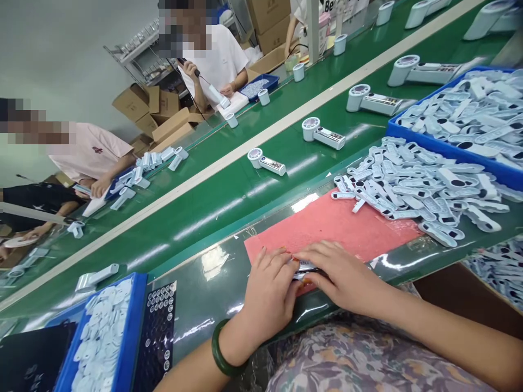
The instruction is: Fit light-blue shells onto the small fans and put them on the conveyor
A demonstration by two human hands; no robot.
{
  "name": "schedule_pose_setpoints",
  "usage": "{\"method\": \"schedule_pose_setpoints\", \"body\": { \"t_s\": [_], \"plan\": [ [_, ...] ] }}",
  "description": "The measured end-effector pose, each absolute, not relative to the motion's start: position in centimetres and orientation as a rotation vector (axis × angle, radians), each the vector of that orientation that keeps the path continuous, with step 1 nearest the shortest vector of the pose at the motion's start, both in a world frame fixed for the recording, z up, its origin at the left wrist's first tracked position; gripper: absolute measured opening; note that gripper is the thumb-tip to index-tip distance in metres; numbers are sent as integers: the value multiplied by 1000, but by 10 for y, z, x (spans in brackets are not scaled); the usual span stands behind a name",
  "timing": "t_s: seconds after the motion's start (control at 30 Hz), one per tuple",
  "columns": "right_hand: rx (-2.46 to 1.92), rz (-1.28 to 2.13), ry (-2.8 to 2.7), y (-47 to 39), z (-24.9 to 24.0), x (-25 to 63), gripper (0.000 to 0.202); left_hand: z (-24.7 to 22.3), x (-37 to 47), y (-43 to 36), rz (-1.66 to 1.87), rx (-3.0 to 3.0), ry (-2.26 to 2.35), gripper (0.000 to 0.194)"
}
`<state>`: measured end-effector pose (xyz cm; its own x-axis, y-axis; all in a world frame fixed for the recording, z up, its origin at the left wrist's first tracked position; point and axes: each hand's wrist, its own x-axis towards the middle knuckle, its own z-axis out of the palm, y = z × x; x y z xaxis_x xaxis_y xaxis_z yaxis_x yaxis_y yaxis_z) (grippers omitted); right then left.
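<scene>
Above the red mat (294,226), both of my hands close around what looks like a handheld fan handle (304,267), and a silver part with dark lettering shows between them. My fingers hide most of it. My left hand (269,288) grips it from the left, with a green bangle on that wrist. From the right, my right hand (337,275) holds it between thumb and fingers. Just beyond the mat's right part lies a heap of pale blue handle covers (408,182), several with dark ovals.
Fans with exposed silver handles (272,165) lie along the green conveyor belt (212,212). A blue tray (453,149) of covers stands right. At left are a blue bin (137,305) of pale pieces and a dark sheet of round stickers (157,326). People work across the belt.
</scene>
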<state>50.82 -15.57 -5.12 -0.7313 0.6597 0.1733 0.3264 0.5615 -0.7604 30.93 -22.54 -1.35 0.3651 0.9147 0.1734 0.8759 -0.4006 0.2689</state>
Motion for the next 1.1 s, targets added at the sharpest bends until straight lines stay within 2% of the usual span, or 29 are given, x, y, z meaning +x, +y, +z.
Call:
{"method": "schedule_pose_setpoints", "body": {
  "t_s": [0.27, 0.5, 0.63, 0.73, 0.9, 1.1],
  "plan": [
    [-720, 1025, -2380, -152, -53, 513, 32, -13, 307, -223, 473, 2456, 1600, 28],
    [-780, 1005, -2336, -151, -54, 508, 29, -8, 316, -219, 416, 2463, 1654, 20],
    [-665, 1022, -2371, -148, -55, 512, 39, -10, 315, -222, 364, 2528, 1644, 23],
    [-626, 931, -2433, -149, -58, 513, 44, -12, 315, -225, 307, 2559, 1662, 26],
    [-636, 782, -2492, -151, -63, 509, 36, -9, 315, -220, 305, 2519, 1665, 24],
    [-628, 999, -2339, -146, -62, 513, 41, -1, 315, -214, 155, 2539, 1660, 31]
  ]
}}
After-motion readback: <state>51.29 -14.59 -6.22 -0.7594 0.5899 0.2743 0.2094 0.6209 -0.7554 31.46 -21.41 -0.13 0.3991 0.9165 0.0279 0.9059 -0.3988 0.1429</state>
